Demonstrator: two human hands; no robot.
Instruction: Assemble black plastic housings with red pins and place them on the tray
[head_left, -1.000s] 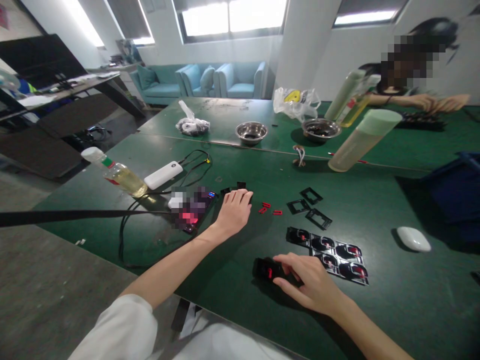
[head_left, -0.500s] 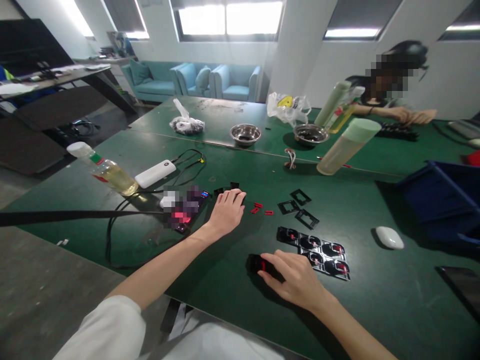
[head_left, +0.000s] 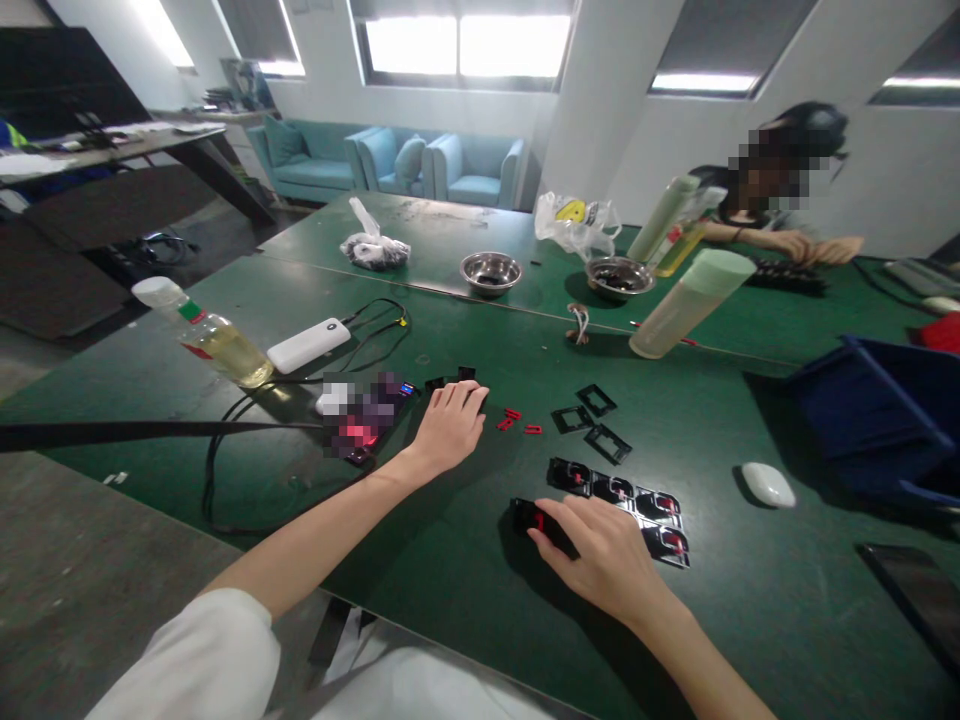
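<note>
My right hand (head_left: pixel 600 550) pinches a small black plastic piece (head_left: pixel 523 515) with a red part on it, just above the table's near side. Right beside that hand lie several black plastic parts with red insides (head_left: pixel 616 490), set in joined rows and partly covered by it. Farther left, my left hand (head_left: pixel 448 428) reaches forward with its fingers bent down among small black pieces (head_left: pixel 466 374). Its fingertips are hidden, so what they grip cannot be made out. Between the hands are small red clips (head_left: pixel 512 414) and flat black frames (head_left: pixel 598 400).
A phone (head_left: pixel 375 415), a white power bank (head_left: pixel 309 346) with cables and a tilted bottle (head_left: pixel 225 350) are at left. Metal bowls (head_left: pixel 490 272) stand farther back. At right are a white mouse (head_left: pixel 768 484) and a blue bin (head_left: pixel 862 420). Another person (head_left: pixel 780 240) works across the table.
My right hand has lifted slightly and shifted a little right with the black piece, covering more of the joined parts. My left hand stays almost where it was. The view has shifted slightly.
</note>
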